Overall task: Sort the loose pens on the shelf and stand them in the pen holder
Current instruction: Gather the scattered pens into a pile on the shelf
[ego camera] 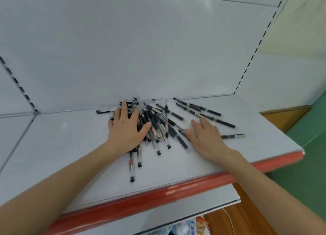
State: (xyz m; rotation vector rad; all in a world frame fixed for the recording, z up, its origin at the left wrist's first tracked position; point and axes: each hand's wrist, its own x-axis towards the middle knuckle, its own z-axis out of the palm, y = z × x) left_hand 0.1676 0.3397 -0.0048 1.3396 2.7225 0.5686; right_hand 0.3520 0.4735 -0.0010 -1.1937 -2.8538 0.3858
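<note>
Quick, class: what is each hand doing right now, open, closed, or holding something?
Left hand: open, fingers straight, resting flat on the pile of pens.
Right hand: open, flat over pens at the pile's right side, gripping nothing.

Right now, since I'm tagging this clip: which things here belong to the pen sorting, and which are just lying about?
Job: pens, shelf, left hand and right hand, both flat on the pens. No pen holder in view.
Lying about: packets under the lower shelf, white cable.
</note>
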